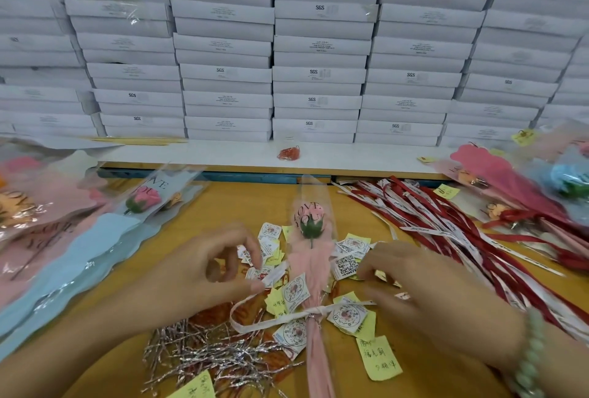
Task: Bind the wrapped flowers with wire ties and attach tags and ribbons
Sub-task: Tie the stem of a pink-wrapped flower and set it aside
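**Location.** The wrapped flower (310, 257) lies lengthwise at centre frame on the worktop (236, 206). Its bloom points toward the top and its stem runs to the bottom edge. It rests across a scatter of tags (348, 314). A pale ribbon (251, 322) is crossed around the gathered neck of the wrap, lower centre.

**Hands.** On your left hand (204, 270), thumb and forefinger are closed in a pinch on the ribbon's left tail, and the other fingers are loosely curled. On your right hand (417, 289), the fingers (389, 297) are curled and the ribbon's right tail reaches them. Blur prevents confirming a grip there, so I cannot tell.

**Handling assessment.**
- The piece looks very light and is likely to skid on the loose paper beneath it if you pull one tail alone. Draw both tails evenly.
- The clear sleeve appears thin, slick and easily creased, and the bloom looks soft. Do not hold at the head.
- Take hold at the gathered neck, where the wrap is bunched and probably firmest, or on the stem just below it.
- The ribbon is flat, limp and prone to twisting. Pinch it close to the crossing.

**Supplies.** Wire ties (207, 353) are heaped at lower left of centre, and loose ribbons (446, 232) lie at the right.
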Demonstrator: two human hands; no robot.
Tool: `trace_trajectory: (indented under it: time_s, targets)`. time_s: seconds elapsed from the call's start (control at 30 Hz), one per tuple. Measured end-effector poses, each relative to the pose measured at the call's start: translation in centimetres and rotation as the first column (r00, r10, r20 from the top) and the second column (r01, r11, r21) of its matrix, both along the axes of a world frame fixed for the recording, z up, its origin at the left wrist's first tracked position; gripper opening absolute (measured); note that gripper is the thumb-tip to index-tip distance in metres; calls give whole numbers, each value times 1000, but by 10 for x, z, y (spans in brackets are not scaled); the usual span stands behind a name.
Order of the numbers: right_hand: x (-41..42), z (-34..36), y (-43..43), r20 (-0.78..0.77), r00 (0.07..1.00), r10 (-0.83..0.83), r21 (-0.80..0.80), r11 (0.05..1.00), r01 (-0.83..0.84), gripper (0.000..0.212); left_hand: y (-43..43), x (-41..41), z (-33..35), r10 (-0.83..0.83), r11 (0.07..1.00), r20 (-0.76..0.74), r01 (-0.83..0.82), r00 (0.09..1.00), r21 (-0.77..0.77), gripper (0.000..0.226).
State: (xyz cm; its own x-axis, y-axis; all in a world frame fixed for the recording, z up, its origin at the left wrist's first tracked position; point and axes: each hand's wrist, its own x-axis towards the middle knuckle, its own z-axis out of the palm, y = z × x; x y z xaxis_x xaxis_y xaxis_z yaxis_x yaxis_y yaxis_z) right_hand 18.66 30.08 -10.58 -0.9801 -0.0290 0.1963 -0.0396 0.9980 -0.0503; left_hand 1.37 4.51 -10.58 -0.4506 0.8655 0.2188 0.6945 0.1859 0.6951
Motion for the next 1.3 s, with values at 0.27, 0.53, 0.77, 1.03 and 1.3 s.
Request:
trace_trajectory:
  time_s: [0.27,0.53,0.77,1.03,1.3]
  targets:
    - [-18,-6,-26,83,990,110,18,994,-112,13,9,27,-7,-168,928,-403,6,900,-372,23]
    - [-19,-6,-19,71,995,65,24,997,-67,10,10,28,-8,-130,937,-418,-27,899,-349,26]
    - [-18,-5,-17,59,997,40,10,999,-41,20,10,22,-2,-132,951,-59,110,989,-290,23]
    - [-18,-3,-19,136,990,37,-178,984,-12,24,22,29,7,-228,972,503,165,834,167,32]
    - [-17,5,-21,193,980,54,-834,534,135,18,54,42,-13,-104,958,610,-85,786,273,24]
